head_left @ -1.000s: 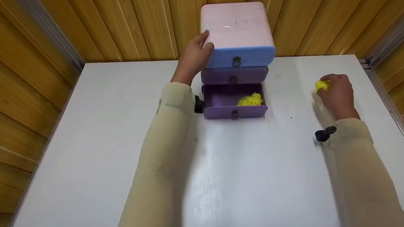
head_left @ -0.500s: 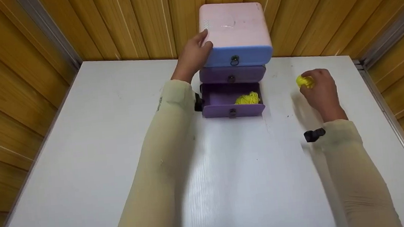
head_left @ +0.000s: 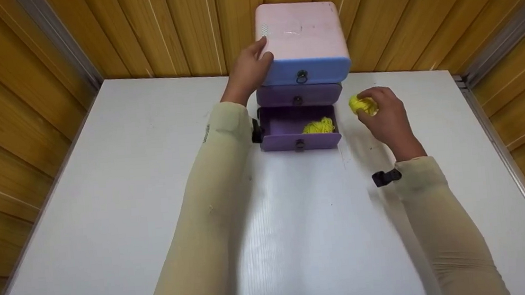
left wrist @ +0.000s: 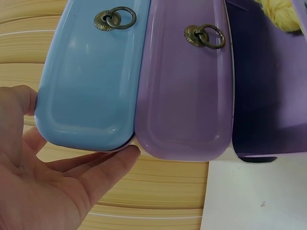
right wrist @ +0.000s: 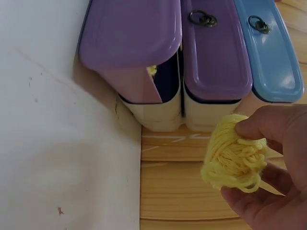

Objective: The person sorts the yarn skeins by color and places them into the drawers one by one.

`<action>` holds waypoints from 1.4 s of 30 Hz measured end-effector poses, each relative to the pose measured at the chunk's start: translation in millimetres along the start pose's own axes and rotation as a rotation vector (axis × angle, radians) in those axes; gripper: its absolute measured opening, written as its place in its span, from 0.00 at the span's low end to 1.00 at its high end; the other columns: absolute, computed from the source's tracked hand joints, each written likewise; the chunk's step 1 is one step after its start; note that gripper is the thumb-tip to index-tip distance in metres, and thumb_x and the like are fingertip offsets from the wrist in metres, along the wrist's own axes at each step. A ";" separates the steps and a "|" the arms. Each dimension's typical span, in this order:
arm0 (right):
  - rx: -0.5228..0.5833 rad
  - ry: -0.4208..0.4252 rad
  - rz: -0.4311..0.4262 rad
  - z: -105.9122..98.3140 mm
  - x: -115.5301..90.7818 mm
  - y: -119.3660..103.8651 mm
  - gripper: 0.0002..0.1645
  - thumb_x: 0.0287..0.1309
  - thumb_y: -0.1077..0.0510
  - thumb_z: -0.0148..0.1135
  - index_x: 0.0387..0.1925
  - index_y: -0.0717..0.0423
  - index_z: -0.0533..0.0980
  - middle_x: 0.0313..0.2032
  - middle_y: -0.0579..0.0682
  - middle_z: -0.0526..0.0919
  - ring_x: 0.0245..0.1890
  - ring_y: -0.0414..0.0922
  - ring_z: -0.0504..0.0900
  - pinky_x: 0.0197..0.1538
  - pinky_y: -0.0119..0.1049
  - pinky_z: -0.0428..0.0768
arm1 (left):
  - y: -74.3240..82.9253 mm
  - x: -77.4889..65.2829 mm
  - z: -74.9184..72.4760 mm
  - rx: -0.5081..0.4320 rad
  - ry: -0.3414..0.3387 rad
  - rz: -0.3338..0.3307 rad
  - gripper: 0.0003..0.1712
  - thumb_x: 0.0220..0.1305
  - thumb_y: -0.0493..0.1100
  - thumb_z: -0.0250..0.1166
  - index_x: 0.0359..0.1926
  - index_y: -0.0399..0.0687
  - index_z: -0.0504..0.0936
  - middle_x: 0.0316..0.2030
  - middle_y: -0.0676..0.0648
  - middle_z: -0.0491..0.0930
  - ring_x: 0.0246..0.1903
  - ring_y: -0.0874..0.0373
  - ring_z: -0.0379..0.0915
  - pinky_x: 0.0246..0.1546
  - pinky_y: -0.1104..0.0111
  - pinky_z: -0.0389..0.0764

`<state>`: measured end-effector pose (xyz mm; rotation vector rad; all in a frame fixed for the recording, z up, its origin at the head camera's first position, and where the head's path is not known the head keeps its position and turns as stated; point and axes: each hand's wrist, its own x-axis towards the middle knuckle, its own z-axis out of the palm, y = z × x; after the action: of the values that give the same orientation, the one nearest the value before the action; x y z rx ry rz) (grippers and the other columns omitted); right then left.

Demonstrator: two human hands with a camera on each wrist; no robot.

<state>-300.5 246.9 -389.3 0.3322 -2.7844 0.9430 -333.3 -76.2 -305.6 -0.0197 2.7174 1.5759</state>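
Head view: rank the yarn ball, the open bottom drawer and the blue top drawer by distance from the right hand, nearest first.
1. Yarn ball, held in the right hand fingers.
2. Open bottom drawer, just left of the hand.
3. Blue top drawer, up-left, beside the left hand.

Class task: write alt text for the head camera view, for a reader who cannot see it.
A right hand holds a yellow yarn ball beside a small three-drawer cabinet on a white table. The left hand rests on the cabinet's side; the open bottom drawer contains more yellow yarn.
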 end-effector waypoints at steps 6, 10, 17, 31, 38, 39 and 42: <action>0.001 -0.009 -0.082 13.5 -0.7 -11.6 0.21 0.59 0.59 0.64 0.55 0.54 0.75 0.61 0.55 0.73 0.63 0.56 0.71 0.64 0.54 0.70 | 0.2 0.7 0.7 0.003 0.003 -0.014 0.29 0.72 0.55 0.47 0.73 0.69 0.57 0.73 0.65 0.56 0.72 0.70 0.47 0.67 0.72 0.59; -0.002 -0.019 -0.156 21.3 -2.8 -18.0 0.21 0.59 0.60 0.64 0.55 0.54 0.75 0.59 0.56 0.75 0.61 0.56 0.73 0.61 0.53 0.71 | 0.6 -0.2 1.8 0.007 0.015 -0.002 0.29 0.72 0.55 0.47 0.73 0.68 0.58 0.72 0.64 0.57 0.71 0.71 0.50 0.66 0.72 0.61; -0.009 -0.072 -0.211 34.2 -3.5 -31.0 0.21 0.61 0.59 0.63 0.55 0.55 0.74 0.59 0.56 0.75 0.62 0.55 0.72 0.62 0.52 0.71 | 2.0 -0.5 4.2 -0.007 0.027 0.013 0.29 0.72 0.54 0.47 0.72 0.68 0.60 0.72 0.64 0.59 0.63 0.70 0.58 0.54 0.71 0.65; 0.011 -0.174 -0.187 61.1 -1.9 -55.7 0.25 0.61 0.53 0.62 0.59 0.53 0.73 0.59 0.55 0.76 0.59 0.54 0.74 0.61 0.53 0.72 | 2.5 2.1 10.2 -0.007 0.036 -0.003 0.29 0.72 0.55 0.48 0.72 0.71 0.59 0.72 0.62 0.58 0.61 0.65 0.61 0.46 0.68 0.68; -0.011 -0.197 -0.190 68.4 0.4 -56.6 0.25 0.61 0.53 0.62 0.60 0.52 0.74 0.62 0.53 0.75 0.63 0.53 0.71 0.65 0.52 0.69 | 1.5 3.6 15.0 -0.021 0.026 -0.010 0.29 0.72 0.55 0.48 0.72 0.72 0.59 0.72 0.63 0.58 0.60 0.63 0.62 0.38 0.68 0.66; -0.014 -0.200 -0.190 69.1 1.0 -56.8 0.25 0.61 0.54 0.62 0.60 0.52 0.74 0.62 0.53 0.74 0.63 0.53 0.71 0.65 0.52 0.69 | 1.4 3.8 15.4 -0.017 0.027 -0.007 0.29 0.72 0.55 0.48 0.72 0.72 0.59 0.72 0.63 0.58 0.60 0.63 0.62 0.38 0.68 0.66; -0.030 -0.206 -0.198 70.6 2.6 -57.4 0.24 0.60 0.55 0.61 0.59 0.53 0.75 0.62 0.53 0.73 0.64 0.54 0.70 0.65 0.53 0.69 | 1.4 4.3 15.9 -0.010 0.024 -0.003 0.29 0.72 0.56 0.47 0.72 0.72 0.58 0.72 0.63 0.57 0.60 0.63 0.61 0.39 0.68 0.66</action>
<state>-294.7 158.7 -410.9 0.7234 -2.8740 0.8632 -337.7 -61.7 -312.3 -0.0421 2.7262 1.5988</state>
